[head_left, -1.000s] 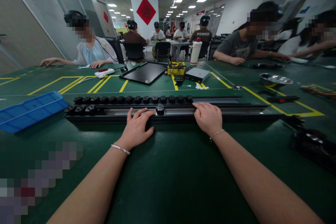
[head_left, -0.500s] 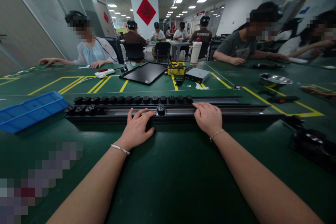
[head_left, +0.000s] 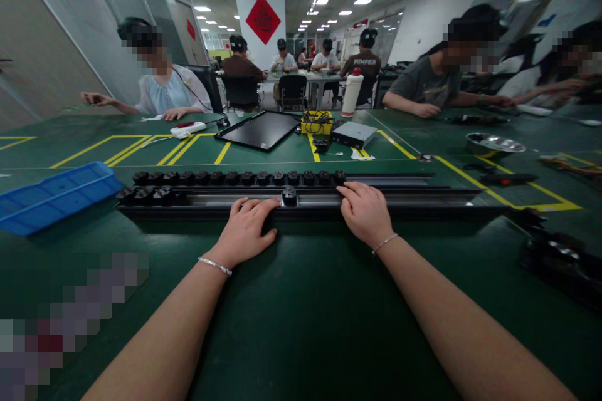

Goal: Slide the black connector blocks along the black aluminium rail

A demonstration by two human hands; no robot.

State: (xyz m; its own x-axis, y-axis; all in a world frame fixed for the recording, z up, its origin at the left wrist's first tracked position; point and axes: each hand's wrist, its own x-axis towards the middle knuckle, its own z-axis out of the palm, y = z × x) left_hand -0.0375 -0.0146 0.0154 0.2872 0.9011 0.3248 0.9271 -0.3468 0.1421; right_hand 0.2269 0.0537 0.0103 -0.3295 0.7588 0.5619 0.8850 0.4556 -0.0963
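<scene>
A long black rail with a shiny grey channel lies across the table in front of me. One small black socket-like block sits in its channel near the middle. My left hand rests on the rail just left of this block, fingers spread and fingertips close to it. Further right, my right hand touches the rail, its fingers bent loosely, thumb and forefinger apart, holding nothing that I can see. Several similar blocks are at the rail's left end. Behind, a row of blocks lines a second rail.
A blue plastic tray lies at the left. Further back are a black flat panel, a yellow box with cables, a grey box, a white bottle and a metal bowl. Co-workers sit across the table.
My right hand has shifted slightly left along the rail, nearer the single block. My left hand has barely moved. A co-worker at the left has raised one hand off the table.
</scene>
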